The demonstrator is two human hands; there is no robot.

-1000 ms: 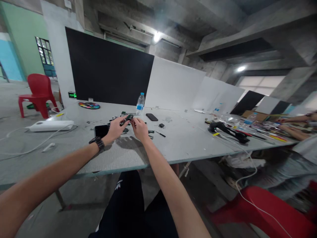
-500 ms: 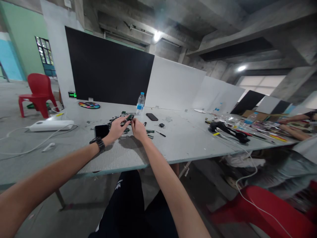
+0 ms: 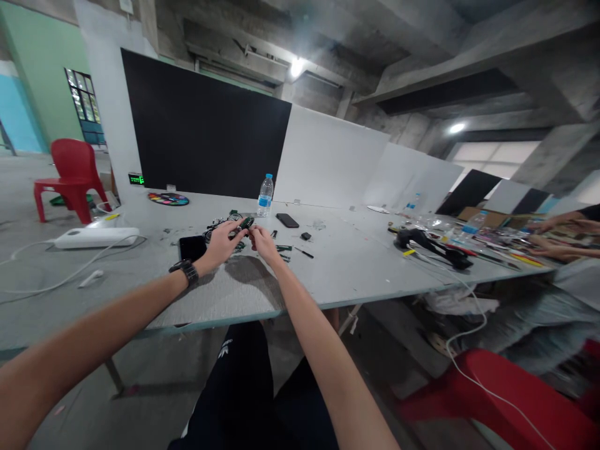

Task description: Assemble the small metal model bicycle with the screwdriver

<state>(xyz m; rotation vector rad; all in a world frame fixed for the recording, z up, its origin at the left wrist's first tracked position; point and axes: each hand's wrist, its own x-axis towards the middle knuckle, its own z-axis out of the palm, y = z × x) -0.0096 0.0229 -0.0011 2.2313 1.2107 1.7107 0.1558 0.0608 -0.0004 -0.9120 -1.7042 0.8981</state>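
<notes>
A long white plastic power strip (image 3: 96, 237) lies well left of the left hand (image 3: 222, 244), a flat black rectangular device (image 3: 191, 247) just beside its wrist. That hand grips a small dark-green piece (image 3: 247, 222), near the bunched fingertips of the right hand (image 3: 264, 244), whose hold is too small to tell. Right of them lie thin green strips (image 3: 284, 248) and a slim black rod (image 3: 305, 253).
</notes>
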